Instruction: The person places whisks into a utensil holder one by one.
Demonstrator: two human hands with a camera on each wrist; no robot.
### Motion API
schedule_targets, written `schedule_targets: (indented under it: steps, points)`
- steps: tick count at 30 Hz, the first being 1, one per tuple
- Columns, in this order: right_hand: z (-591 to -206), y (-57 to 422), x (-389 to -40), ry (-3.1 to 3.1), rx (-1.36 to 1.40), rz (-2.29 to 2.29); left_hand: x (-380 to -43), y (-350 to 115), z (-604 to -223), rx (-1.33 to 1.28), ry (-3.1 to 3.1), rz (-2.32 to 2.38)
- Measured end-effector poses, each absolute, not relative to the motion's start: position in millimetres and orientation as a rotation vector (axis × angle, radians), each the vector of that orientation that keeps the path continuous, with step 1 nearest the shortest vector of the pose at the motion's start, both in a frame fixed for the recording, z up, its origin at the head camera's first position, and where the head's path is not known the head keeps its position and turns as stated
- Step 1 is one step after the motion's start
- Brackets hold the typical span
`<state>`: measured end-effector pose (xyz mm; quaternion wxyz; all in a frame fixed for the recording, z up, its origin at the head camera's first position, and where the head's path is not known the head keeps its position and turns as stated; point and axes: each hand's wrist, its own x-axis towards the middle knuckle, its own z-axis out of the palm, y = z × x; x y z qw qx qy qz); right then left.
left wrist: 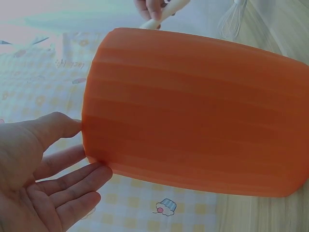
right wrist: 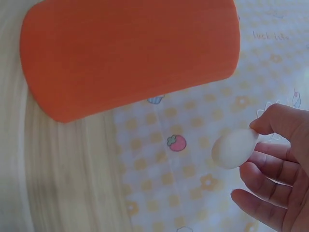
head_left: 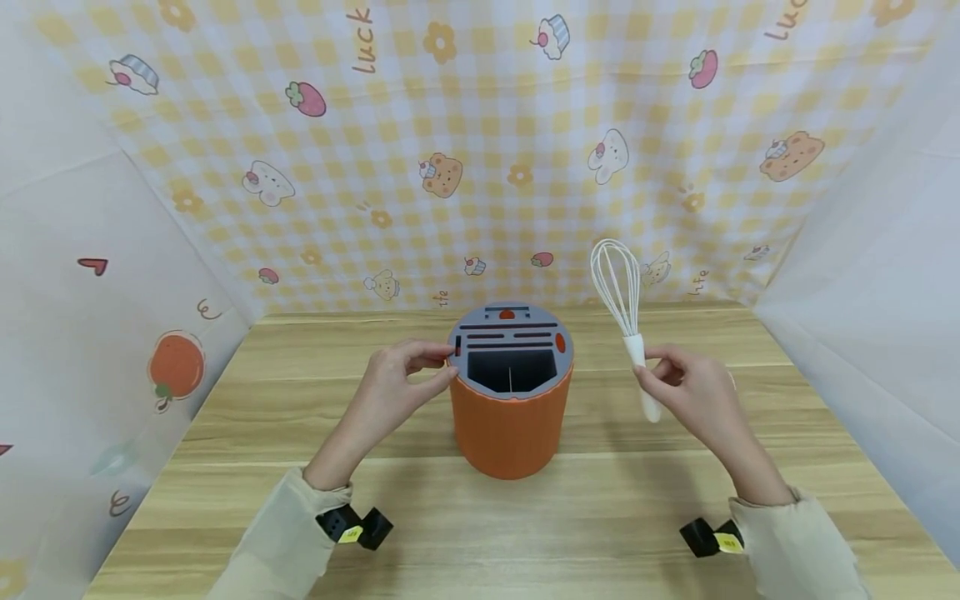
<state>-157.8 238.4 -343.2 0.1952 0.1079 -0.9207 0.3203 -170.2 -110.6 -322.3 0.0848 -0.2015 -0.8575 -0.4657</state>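
Observation:
A white-handled whisk (head_left: 618,292) is held upright, slightly tilted, to the right of the orange holder. My right hand (head_left: 693,387) pinches its handle between thumb and fingers; in the right wrist view the rounded handle end (right wrist: 234,149) faces the camera. The orange utensil holder (head_left: 510,429) stands upright on the table, with a grey slotted top (head_left: 517,319) and a dark square opening (head_left: 487,371). At the holder's left rim, my left hand (head_left: 397,379) touches it with thumb and fingertips, the other fingers loosely extended.
Below all this is a wood-grain table (head_left: 300,433). A checked cloth (head_left: 517,225) hangs behind it, with white cloth at both sides. White whisk wires (left wrist: 231,23) also show at the top right of the left wrist view, over the wood.

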Motion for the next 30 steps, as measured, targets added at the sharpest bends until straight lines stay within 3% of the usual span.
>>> schedule_targets:
  steps: [30]
  points:
    - [-285.0, 186.0, -177.3, -2.496, 0.519, 0.942, -169.1, -111.3, -320.8, -0.599, -2.558, -1.406]
